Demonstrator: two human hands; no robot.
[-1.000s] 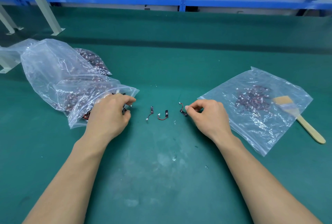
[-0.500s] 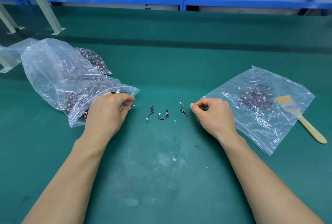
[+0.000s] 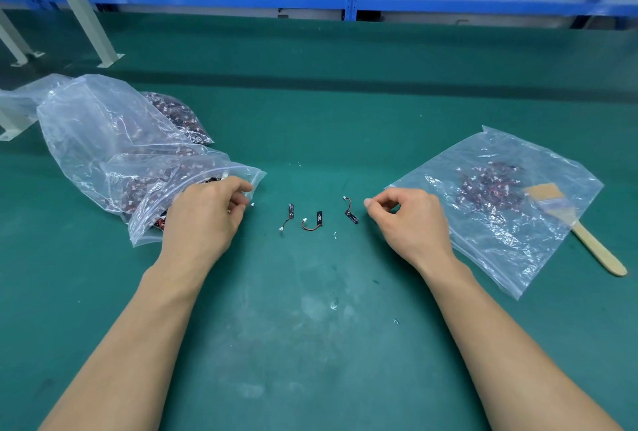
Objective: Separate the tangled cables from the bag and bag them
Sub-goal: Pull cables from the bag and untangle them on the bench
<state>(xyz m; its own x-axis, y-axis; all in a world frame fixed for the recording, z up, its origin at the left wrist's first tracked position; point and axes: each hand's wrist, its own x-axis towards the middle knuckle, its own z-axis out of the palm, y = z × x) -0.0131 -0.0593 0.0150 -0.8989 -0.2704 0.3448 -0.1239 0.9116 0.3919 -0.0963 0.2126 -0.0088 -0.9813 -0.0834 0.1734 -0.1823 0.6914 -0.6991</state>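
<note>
— What is the left hand (image 3: 203, 220) doing at the mouth of the source bag (image 3: 103, 140)?
— Its fingers are curled, pinching a fresh cable (image 3: 252, 204) whose white plug shows past the fingertips.
— And the right hand (image 3: 411, 220)?
— It has let go and curls on nothing. The third cable (image 3: 351, 214) lies just left of its fingertips, separated but still unbagged.

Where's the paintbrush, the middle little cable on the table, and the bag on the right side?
paintbrush (image 3: 597, 249): head view, on its wooden handle.
middle cable (image 3: 319, 217): head view, on its black end piece.
right bag (image 3: 500, 254): head view, on bare plastic near its front edge.
</note>
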